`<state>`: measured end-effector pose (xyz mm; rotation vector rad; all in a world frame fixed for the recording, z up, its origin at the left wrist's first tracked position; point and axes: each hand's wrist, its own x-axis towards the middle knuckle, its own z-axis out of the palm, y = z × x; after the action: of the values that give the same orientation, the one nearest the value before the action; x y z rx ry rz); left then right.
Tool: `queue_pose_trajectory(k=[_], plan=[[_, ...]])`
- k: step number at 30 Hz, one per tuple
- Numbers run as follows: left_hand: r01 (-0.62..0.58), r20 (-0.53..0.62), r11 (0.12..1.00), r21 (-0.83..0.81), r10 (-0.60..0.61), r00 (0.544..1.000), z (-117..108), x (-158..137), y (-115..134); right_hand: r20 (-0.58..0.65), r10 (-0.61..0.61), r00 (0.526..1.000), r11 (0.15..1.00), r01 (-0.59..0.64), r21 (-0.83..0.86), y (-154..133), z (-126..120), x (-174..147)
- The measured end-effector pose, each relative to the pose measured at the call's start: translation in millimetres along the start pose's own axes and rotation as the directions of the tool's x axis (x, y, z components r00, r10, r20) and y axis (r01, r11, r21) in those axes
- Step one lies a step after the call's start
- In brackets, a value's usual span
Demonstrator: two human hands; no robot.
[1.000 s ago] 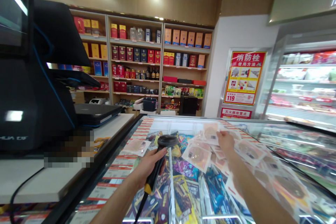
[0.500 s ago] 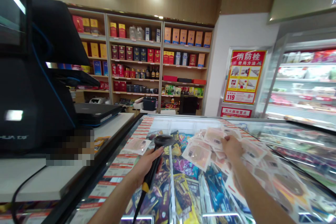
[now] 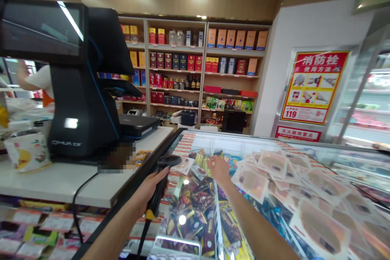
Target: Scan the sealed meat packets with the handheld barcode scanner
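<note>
My left hand (image 3: 152,189) is closed around the handle of a black barcode scanner (image 3: 158,191) with a yellow collar and a trailing cable. The scanner's head is tipped over the left edge of a glass-topped freezer (image 3: 240,142). One flat clear packet (image 3: 185,165) lies just beyond the scanner head. Over the glass, my right hand (image 3: 218,168) reaches leftward with bent fingers slightly apart; nothing shows in them. To its right, many flat clear packets (image 3: 252,180) with round pinkish-brown contents and small dark labels lie overlapping on the glass.
Bagged ice creams (image 3: 195,211) fill the freezer beneath the glass. On the left, a black checkout terminal (image 3: 82,101) stands on a white counter (image 3: 91,189). Behind it a person's arm (image 3: 33,79) shows. Shelves of boxes (image 3: 173,63) line the back wall.
My right hand has left the pile of packets and moved left toward the single packet. My left hand still holds the scanner. The view has turned left, showing more of the terminal and counter.
</note>
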<state>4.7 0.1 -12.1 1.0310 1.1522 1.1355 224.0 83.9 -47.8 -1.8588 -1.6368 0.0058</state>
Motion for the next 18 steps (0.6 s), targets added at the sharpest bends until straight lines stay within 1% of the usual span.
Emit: queue_pose_trajectory(k=[3,6,9,11,12,14,16,18], plan=[[0.004,-0.003,1.000,-0.023,-0.004,1.000,-16.4,-1.9,-2.9,0.123,-0.065,0.990,0.997,0.069,-0.028,-31.1,22.7,-0.1],[0.011,0.001,0.999,-0.037,-0.011,1.000,-29.6,1.1,-7.8,0.207,-0.131,0.970,0.990,0.140,-0.031,-54.3,39.6,4.7],[0.022,-0.010,0.998,-0.053,-0.022,1.000,-37.8,3.8,-10.8,0.288,-0.163,0.944,0.984,0.178,-0.028,-68.0,51.8,10.5],[0.022,-0.020,0.998,-0.066,-0.023,1.000,-39.8,4.0,-11.1,0.310,-0.163,0.937,0.984,0.175,-0.013,-70.8,56.8,14.6],[0.017,-0.025,0.997,-0.069,-0.018,1.000,-39.7,3.6,-10.8,0.315,-0.147,0.938,0.989,0.147,0.024,-70.2,58.3,16.9],[0.007,-0.021,0.998,-0.070,-0.009,1.000,-37.5,2.2,-9.7,0.334,-0.090,0.938,0.988,0.042,0.149,-64.6,59.0,21.8],[0.008,0.000,0.998,-0.065,-0.008,1.000,-33.1,0.6,-8.2,0.359,-0.033,0.933,0.959,-0.072,0.274,-53.5,56.9,26.8],[0.014,0.019,0.998,-0.062,-0.013,1.000,-26.7,-1.1,-6.1,0.348,0.001,0.937,0.923,-0.134,0.360,-37.9,51.6,31.0]])
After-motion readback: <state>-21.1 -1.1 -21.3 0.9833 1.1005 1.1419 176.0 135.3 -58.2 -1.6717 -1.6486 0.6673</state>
